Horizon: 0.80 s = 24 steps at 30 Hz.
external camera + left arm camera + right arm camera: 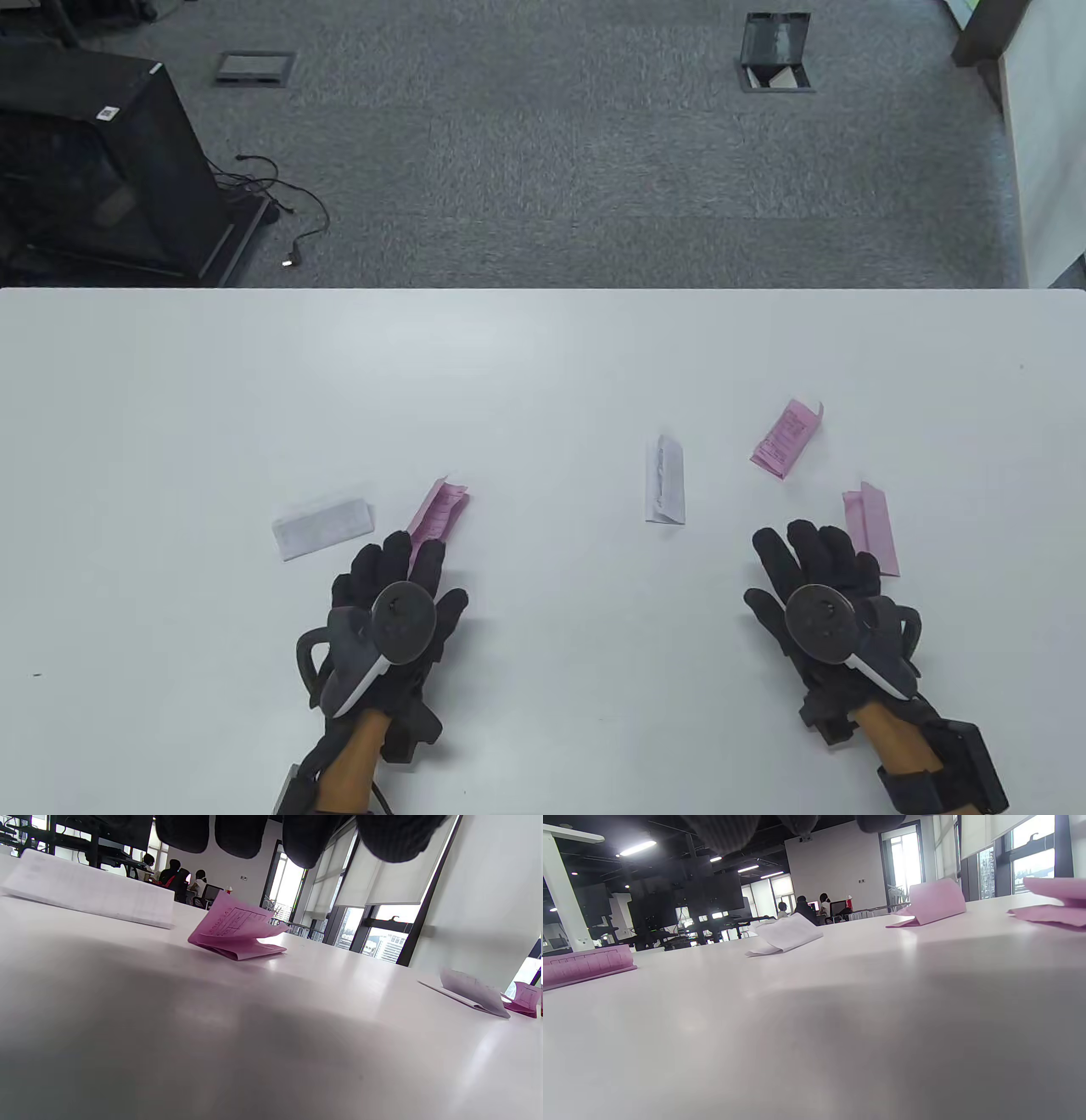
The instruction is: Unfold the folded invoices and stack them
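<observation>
Five folded invoices lie on the white table (543, 356). A white one (322, 526) is at the left with a pink one (439, 512) beside it. A white one (666, 480) lies in the middle. Two pink ones (786, 437) (874, 528) lie at the right. My left hand (407, 560) is open and empty, its fingertips at the near end of the left pink invoice (237, 935). My right hand (806, 548) is open and empty, fingers spread, just left of the rightmost pink invoice (1052, 904). The right wrist view also shows the middle white invoice (785, 933).
The table's far edge (543, 290) runs across the middle of the table view, with grey carpet beyond. A black case (93, 161) with cables stands on the floor at the far left. A white partition (1048, 153) is at the far right.
</observation>
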Tool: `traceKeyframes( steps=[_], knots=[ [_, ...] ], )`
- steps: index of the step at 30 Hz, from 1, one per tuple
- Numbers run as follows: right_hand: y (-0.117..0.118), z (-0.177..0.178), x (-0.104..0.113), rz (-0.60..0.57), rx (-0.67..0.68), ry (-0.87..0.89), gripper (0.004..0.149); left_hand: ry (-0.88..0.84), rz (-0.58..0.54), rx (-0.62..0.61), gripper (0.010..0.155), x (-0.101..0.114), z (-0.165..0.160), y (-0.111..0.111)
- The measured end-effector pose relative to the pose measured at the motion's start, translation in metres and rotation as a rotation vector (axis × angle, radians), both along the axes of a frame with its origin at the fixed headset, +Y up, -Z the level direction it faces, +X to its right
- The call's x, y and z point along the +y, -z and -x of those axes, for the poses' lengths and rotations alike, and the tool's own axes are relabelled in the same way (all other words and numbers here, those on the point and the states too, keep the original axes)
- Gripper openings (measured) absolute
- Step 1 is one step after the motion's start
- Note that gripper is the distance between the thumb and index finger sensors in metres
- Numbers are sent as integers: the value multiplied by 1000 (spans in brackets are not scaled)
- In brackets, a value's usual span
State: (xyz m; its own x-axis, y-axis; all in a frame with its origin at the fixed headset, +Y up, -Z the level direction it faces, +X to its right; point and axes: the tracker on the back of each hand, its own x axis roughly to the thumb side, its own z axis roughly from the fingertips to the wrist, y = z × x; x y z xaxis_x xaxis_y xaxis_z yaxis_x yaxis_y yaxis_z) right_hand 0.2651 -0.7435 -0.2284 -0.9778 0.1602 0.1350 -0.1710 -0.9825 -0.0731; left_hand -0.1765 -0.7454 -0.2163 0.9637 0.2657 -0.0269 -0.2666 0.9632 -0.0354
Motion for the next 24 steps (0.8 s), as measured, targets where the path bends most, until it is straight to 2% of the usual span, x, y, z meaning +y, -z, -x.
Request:
traceKeyframes(
  steps=[15,19,21,24],
  knots=[
    [3,-3,-4,12,-15,-10,66,-50,12,-14,65,-1,-1,0],
    [14,1,-9,127,-48,19,67,-132,10,-45,65,-2,-2,0],
    [26,9,-7,193,-83,42,68,-143,3,-57,65,-1,-3,-1],
    [46,23,-3,233,-131,56,69,-147,-4,-67,65,0,-4,-1]
  ],
)
